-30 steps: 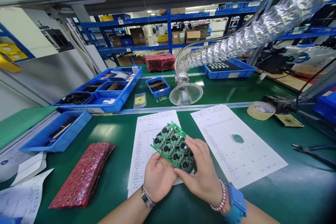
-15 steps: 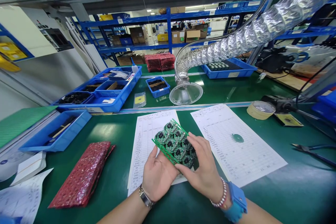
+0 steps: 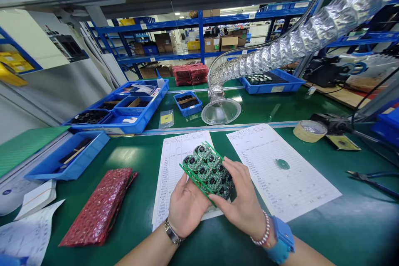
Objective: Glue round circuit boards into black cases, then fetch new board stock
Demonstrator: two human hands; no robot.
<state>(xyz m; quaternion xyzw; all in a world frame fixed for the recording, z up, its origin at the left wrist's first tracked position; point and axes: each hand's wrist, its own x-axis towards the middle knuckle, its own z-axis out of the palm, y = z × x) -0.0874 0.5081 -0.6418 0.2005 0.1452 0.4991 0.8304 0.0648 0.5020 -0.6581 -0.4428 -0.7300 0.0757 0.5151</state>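
Observation:
Both my hands hold a stack of green circuit board panels (image 3: 206,169) studded with black round parts, tilted above a printed sheet (image 3: 174,166). My left hand (image 3: 186,204) grips the stack's near left edge from below, fingers curled. On the right side my right hand (image 3: 241,199) pinches it, thumb under and fingers over the top. A second printed sheet (image 3: 280,174) lies to the right with a small green disc (image 3: 282,163) on it.
A red bubble-wrap bag (image 3: 99,205) lies at the left. Blue bins (image 3: 124,108) line the back left, and a blue tray (image 3: 67,156) sits nearer. A silver fume hose with a clear funnel (image 3: 220,110) hangs behind. A tape roll (image 3: 309,131) and pliers (image 3: 370,178) are at the right.
The board stack has been shifted and squared between my hands; its edges now sit slightly fanned. Both hands stay in nearly the same place.

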